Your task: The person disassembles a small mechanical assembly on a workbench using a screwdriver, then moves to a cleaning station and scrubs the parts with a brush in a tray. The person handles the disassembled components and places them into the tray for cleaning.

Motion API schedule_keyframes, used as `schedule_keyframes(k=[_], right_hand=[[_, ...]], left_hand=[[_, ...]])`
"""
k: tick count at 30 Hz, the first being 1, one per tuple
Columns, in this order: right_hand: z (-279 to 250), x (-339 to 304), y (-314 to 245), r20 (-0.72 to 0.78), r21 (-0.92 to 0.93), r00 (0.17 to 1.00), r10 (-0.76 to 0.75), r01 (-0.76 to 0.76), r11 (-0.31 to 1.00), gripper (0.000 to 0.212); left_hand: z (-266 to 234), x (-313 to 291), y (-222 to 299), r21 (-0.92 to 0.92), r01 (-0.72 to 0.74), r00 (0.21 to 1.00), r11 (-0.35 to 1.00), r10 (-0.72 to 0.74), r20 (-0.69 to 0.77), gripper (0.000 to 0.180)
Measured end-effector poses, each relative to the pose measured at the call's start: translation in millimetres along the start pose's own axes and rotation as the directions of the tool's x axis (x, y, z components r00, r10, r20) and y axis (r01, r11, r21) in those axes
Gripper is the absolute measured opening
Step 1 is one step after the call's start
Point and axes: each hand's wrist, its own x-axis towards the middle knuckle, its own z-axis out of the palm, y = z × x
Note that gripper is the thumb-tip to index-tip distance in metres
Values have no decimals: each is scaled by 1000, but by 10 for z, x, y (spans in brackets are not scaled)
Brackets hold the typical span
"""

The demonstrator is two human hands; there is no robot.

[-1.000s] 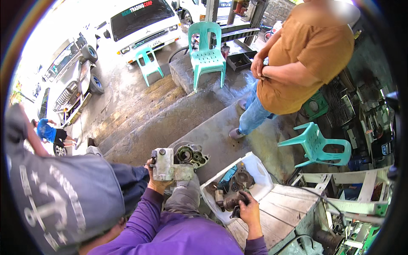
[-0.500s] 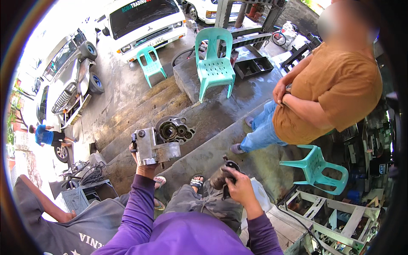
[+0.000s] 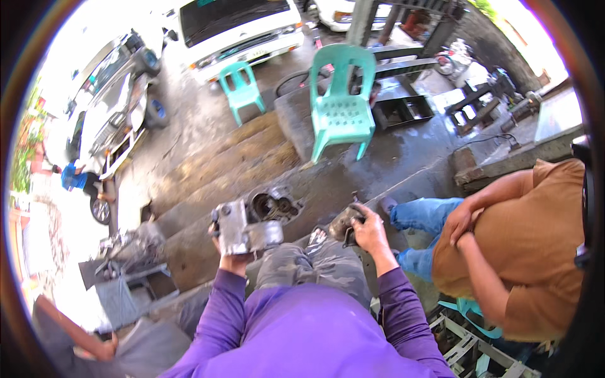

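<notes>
we've swung our right hand (image 3: 372,237) off the white tub, fingers round a metal cylinder (image 3: 343,222) near our knees (image 3: 340,268); left hand (image 3: 233,263) grips a gray casing (image 3: 233,228). black tray (image 3: 408,121): can't tell what's inside

Housing (image 3: 234,232) in the left hand (image 3: 232,262), another part (image 3: 342,225) in the right hand (image 3: 373,237), chair (image 3: 343,113) out beyond them, bystander (image 3: 529,252) to their right.

I can read no lettering with certainty from my end of the feed. The white van (image 3: 287,30) at the top of my view carries a pale number plate (image 3: 260,53) low on its front, its dark characters too blurred for me. On its dark windshield (image 3: 236,16) I see a scrap of green marking, cut off by the view's upper edge.
</notes>
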Motion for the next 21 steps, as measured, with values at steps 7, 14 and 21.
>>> schedule_keyframes(k=[7,14,21], right_hand=[[-514,954,674,-122,-86,989,85,-95,992,41],[-776,1832,1793,-367,-66,923,117,-152,986,42],[-1298,2396,2446,-553,101,794,252,-237,966,41]], left_hand=[[174,1109,-412,119,45,990,992,-60,126,79],[85,2575,-1127,231,116,990,966,-132,54,73],[377,4251,-2037,250,314,917,916,-361,171,70]])
